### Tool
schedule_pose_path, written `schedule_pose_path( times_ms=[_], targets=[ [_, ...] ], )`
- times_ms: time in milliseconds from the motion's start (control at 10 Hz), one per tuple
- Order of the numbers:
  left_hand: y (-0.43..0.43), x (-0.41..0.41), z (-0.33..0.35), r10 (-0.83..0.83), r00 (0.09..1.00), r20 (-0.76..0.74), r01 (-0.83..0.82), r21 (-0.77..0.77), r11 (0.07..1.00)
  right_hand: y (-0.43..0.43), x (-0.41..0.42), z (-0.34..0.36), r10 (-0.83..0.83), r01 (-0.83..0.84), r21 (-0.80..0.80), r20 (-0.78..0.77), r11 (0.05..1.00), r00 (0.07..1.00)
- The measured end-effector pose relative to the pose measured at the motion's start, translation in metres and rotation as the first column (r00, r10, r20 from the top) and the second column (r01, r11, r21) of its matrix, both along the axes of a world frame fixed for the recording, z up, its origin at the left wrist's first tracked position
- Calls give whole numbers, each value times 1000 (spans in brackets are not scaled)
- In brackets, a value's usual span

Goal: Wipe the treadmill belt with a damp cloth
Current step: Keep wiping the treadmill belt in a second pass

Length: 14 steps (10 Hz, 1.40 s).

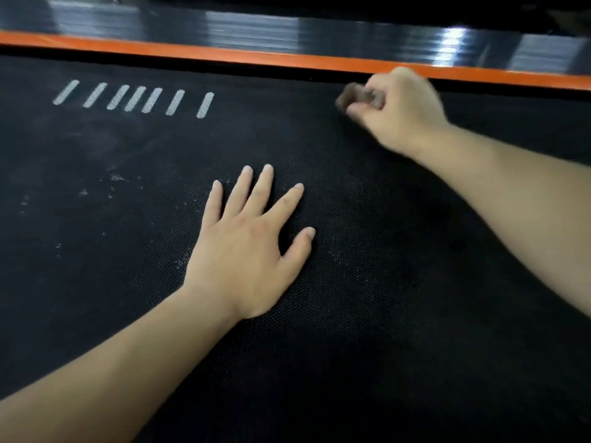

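At upper right of the frame, right hand (pixel 404 107) fisted around a small brownish cloth (pixel 356 96), scrubbing the treadmill belt (pixel 367 282) beside the orange side rail (pixel 224 52). Lower centre, left hand (pixel 248 247) flat, fingers (pixel 256 190) spread, empty. Mid-wipe, probably; next, sweep toward the dusty specks (pixel 115 178) at left.

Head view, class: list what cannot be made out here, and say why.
- Cloth: motion-blurred and mostly covered by the right hand; dampness and shape unreadable.
- Treadmill belt: cut off by the left, right and bottom edges.
- Side rail: glare and blur hide detail.
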<state>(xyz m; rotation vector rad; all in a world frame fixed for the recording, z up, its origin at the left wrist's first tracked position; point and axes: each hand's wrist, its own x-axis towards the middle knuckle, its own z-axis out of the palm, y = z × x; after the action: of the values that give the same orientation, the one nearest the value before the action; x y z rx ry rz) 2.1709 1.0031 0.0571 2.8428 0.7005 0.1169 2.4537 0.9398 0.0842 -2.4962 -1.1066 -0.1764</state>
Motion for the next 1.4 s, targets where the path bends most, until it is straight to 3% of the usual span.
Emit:
schedule_pose_path(
  times_ms=[100,200,300,400,600,700,800,900,1000,1100,1200,1300,1400],
  targets=[
    [1,0,0,-4,1000,14,4,0,1000,-2,19,8,-267,266,18,11,964,964],
    [0,-1,0,1,1000,10,-1,1,1000,1,-12,-2,-8,11,-36,79,999,997],
    [0,0,0,6,1000,11,-6,-2,1000,-6,-7,-1,32,-26,-46,129,999,991],
    [1,0,-1,5,1000,21,-5,1,1000,-11,29,9,-322,322,25,111,946,940],
    [0,0,-2,10,1000,22,-10,-6,1000,-36,5,-1,-28,42,-81,170,996,985],
    [1,0,-2,4,1000,26,-4,-12,1000,-43,18,12,-319,324,-32,119,945,940],
    [0,0,-1,11,1000,16,-11,-12,1000,-52,-40,-1,-23,36,-81,152,996,988],
    [0,0,-2,13,1000,5,-13,-8,1000,-81,-63,-4,177,-165,-112,105,980,979],
    [0,0,-2,16,1000,8,-15,-15,1000,-96,-29,7,-184,190,-82,82,978,980],
    [0,0,-2,18,1000,5,-18,-19,1000,-108,-81,-3,-27,37,-74,127,997,992],
    [-2,0,-2,17,1000,1,-17,-16,1000,-139,-138,-5,309,-306,-97,12,947,951],
    [-2,-1,-1,20,1000,14,-20,-26,999,-148,-105,5,16,-12,-92,40,996,999],
    [-4,-2,2,28,999,27,-27,-39,999,-154,-139,-4,-25,41,-119,128,992,991]
  ],
)
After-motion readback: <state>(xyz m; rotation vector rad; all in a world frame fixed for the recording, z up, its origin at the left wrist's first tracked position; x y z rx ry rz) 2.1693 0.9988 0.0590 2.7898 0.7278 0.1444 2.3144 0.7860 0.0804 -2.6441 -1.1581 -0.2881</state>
